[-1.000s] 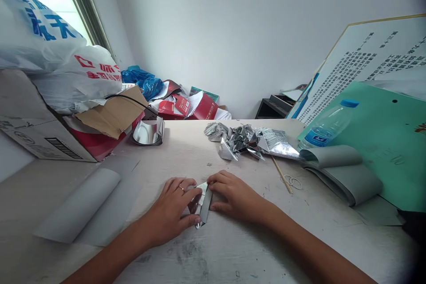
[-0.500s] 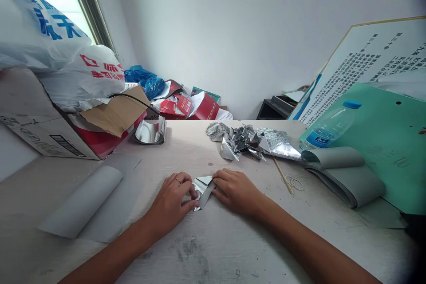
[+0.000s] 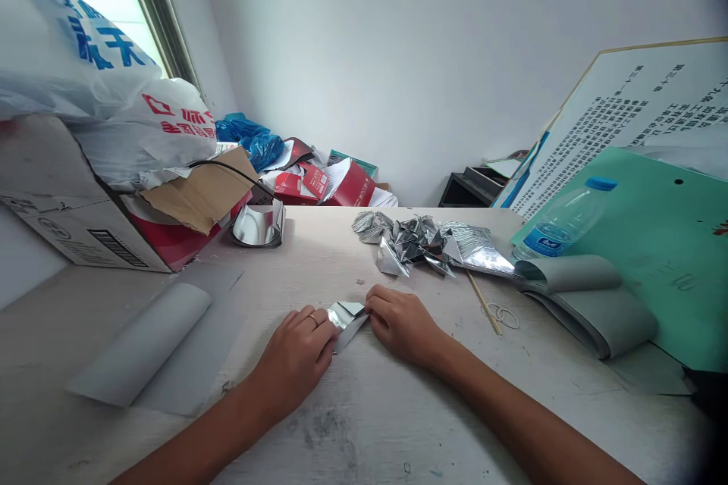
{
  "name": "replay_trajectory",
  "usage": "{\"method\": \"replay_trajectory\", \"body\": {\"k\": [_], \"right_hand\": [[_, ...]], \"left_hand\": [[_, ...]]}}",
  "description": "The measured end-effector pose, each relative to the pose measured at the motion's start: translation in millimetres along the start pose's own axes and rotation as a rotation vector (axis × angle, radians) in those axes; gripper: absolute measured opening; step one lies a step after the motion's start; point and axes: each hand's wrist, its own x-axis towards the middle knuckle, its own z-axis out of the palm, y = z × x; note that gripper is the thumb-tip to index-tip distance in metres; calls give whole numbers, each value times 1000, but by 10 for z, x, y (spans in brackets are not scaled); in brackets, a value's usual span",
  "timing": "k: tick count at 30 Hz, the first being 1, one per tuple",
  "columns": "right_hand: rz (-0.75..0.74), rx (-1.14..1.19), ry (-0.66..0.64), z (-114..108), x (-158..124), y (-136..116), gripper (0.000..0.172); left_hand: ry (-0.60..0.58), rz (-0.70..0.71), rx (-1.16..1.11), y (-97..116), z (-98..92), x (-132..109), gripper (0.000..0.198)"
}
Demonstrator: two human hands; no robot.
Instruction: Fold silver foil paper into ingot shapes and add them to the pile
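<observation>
Left fingers: my left fingers point(image 3: 319, 326) are drawn together, clamped on the left side of the folded silver sheet point(image 3: 348, 317); one bears a ring point(image 3: 313, 318).
Right fingers: my right fingers point(image 3: 380, 306) are pinched together on its right corner.
Folded silver sheet: between both sets of fingers, on the tabletop point(image 3: 398, 409).
Foil heap: a foil heap point(image 3: 418, 241) lies beyond the sheet, touching a flat silver packet point(image 3: 481, 248).
Right side: wooden stick point(image 3: 481, 299) across white loops point(image 3: 504, 316); then bent grey stack point(image 3: 608, 311) and clear bottle point(image 3: 574, 216).
Left side: curled grey sheet point(image 3: 153, 337), nearer me than the cardboard box point(image 3: 85, 235).
Above box: white plastic bags point(image 3: 114, 121).
</observation>
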Motion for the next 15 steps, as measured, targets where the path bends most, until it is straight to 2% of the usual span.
{"method": "replay_trajectory", "body": {"k": [4, 15], "right_hand": [[-36, -11, -10, -11, -15, -12, 12], [-113, 26, 5, -15, -51, -71, 11]], "left_hand": [[-46, -17, 130, 0, -26, 3, 21], [-147, -116, 181, 30, -166, 16, 19]]}}
